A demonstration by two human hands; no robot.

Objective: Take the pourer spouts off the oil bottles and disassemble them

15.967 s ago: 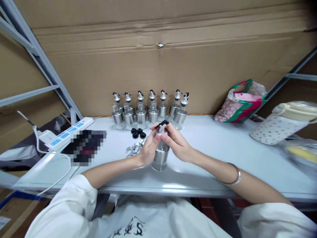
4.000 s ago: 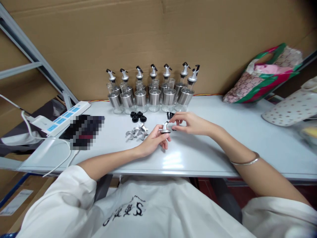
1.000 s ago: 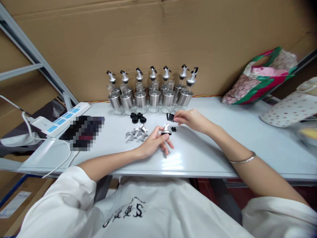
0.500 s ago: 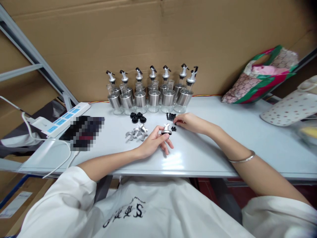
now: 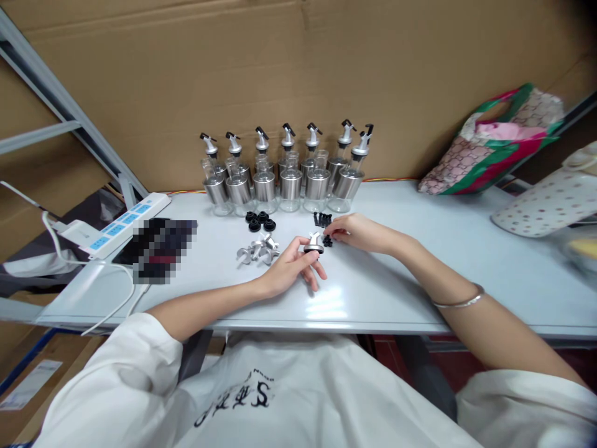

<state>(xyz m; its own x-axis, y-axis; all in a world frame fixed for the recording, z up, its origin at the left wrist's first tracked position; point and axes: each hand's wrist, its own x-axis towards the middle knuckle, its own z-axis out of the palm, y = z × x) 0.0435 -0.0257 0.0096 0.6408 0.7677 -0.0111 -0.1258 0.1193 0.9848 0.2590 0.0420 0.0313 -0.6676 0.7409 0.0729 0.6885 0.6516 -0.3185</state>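
Pinching the pourer top [image 5: 314, 248] upright in my left hand [image 5: 293, 264], presumably leaving its spout [image 5: 314, 238] reachable; right hand [image 5: 355, 231] bunched just beside, can't tell if it's holding anything; black levers [image 5: 321, 219] near it on the desk [image 5: 401, 286], likely for quick reach.

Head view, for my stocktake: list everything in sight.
Capped bottles: seven, silver, table rear
Open bottles: five, silver, front row
Stoppers: four, black, centre
Loose spouts: several, silver, centre
Small parts: several, black, centre
Power strip: one, white, left
Pixelated item: one, dark, left
Bag: one, pink-green, right
Jug: one, white, right
Table: one, grey, middle
Cardboard: one, brown, behind
Shirt: one, white, bottom
Left hand: one, holding silver spout
Right hand: one, beside small parts
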